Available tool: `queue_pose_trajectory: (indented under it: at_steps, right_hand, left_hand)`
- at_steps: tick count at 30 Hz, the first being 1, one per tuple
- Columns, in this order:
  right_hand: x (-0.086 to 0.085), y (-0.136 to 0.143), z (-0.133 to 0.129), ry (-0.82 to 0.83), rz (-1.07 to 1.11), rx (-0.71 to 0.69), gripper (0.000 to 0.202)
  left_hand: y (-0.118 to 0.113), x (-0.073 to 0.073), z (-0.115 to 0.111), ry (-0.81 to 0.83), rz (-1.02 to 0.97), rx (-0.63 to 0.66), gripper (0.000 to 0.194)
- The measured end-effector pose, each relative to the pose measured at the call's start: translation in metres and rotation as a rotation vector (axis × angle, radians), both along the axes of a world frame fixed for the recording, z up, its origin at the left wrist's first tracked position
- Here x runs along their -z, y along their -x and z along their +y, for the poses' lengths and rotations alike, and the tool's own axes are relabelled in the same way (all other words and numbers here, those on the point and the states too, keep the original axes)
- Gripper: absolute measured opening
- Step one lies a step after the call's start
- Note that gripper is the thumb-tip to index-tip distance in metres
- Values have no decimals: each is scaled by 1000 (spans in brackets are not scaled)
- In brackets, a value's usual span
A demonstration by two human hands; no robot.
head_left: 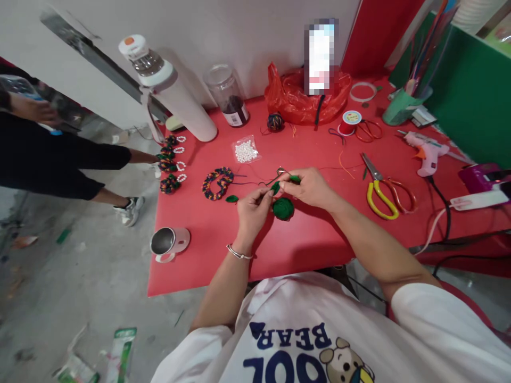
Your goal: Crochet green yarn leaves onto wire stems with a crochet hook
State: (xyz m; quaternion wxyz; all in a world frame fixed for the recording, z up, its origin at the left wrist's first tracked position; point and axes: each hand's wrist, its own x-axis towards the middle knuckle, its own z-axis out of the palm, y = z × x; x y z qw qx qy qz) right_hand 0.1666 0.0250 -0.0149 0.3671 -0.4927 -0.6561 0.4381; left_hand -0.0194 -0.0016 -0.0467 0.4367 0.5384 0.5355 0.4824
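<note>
Both hands meet above the middle of the red table. My left hand [254, 210], with a bracelet at its wrist, pinches a small green crocheted piece [275, 187]. Fingers of my right hand [305, 187] are closed at the same piece, and a bit of green shows by them. A thin hook or wire [281, 171] shows just beyond. Just below the hands is a green yarn ball [283, 209]. To the left lie a green leaf-shaped piece [231, 199] and a multicoloured crocheted ring [217, 184].
A mug [170, 242] stands at the left edge, a tall bottle [179, 101] and jar [231, 101] behind. Beads [246, 151] lie beyond the hands. Scissors [385, 191], a glue gun [427, 151] and cables are on the right. A person [51, 154] is at the left.
</note>
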Motion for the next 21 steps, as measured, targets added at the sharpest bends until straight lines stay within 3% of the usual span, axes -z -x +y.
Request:
queue_pose_trajectory:
  at_steps: [5, 9, 13, 18, 21]
  right_hand:
    - [-1, -1, 1, 41, 74, 41, 25]
    - [1, 3, -1, -107, 5, 125, 28]
    - [7, 9, -2, -196, -68, 90, 16]
    - [9, 9, -3, -168, -51, 10, 24]
    - [8, 7, -2, -102, -20, 46, 29]
  left_hand:
    - [-1, 0, -2, -12, -2, -32, 27]
    - [-2, -1, -2, 2, -21, -51, 26]
    - [-3, 1, 0, -13, -18, -42, 22]
    - [-2, 4, 0, -37, 29, -14, 19]
    - [-2, 2, 1, -21, 23, 32, 25]
